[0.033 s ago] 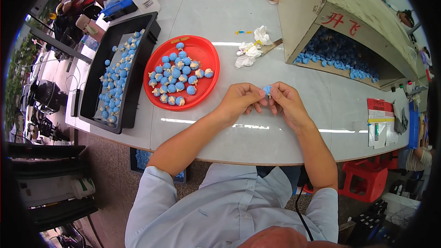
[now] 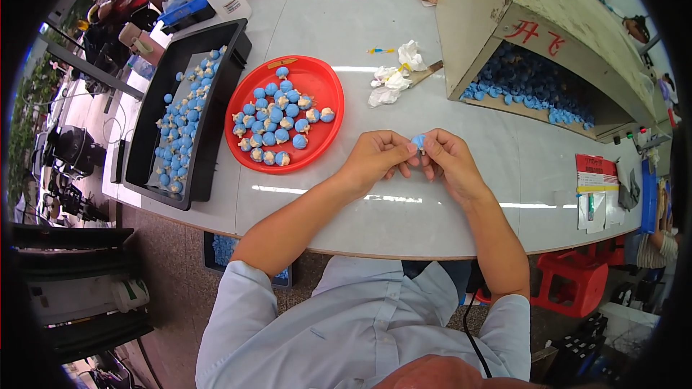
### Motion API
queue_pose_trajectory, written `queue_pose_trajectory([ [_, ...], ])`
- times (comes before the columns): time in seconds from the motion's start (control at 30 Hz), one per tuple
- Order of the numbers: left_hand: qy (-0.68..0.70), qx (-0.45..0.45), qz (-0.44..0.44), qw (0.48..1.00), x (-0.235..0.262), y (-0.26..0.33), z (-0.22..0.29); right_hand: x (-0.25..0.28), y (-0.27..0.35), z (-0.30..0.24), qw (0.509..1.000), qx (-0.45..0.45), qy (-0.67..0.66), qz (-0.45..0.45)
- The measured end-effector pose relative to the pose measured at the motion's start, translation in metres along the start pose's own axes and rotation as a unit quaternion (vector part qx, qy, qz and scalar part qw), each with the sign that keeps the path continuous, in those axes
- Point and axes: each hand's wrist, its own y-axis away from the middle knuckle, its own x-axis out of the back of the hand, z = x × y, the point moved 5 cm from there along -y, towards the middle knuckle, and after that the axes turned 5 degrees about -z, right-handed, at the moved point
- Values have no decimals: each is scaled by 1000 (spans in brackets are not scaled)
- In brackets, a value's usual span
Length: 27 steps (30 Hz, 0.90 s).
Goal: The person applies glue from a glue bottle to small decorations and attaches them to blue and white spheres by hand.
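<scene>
Fingertips of left hand (image 2: 375, 161) and right hand (image 2: 448, 161) are pinching a small blue piece (image 2: 418, 142) between them; loosening could drop it.

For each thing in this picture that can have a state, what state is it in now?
small blue piece: pinched between the fingertips of both hands, above the table.
left hand: closed on the piece.
right hand: closed on the piece.
red tray: flat on the table, partly filled with blue pieces.
black tray: holds scattered blue pieces.
cardboard box: on its side, open, blue pieces inside.
</scene>
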Motion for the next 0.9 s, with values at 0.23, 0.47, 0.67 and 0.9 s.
queue_pose_trajectory([
  [0.23,-91,-6,24,996,2,-1,4,0,2,-7,1000,17,21,8],
  [0.47,-78,-38,37,996,1,-1,2,-1,1,-6,998,17,54,8],
  [0.67,-16,-60,36,997,-5,-3,0,-1,2,-4,997,22,68,22],
  [0.9,-38,-113,60,991,-8,-2,-5,-2,2,-3,997,33,68,29],
])
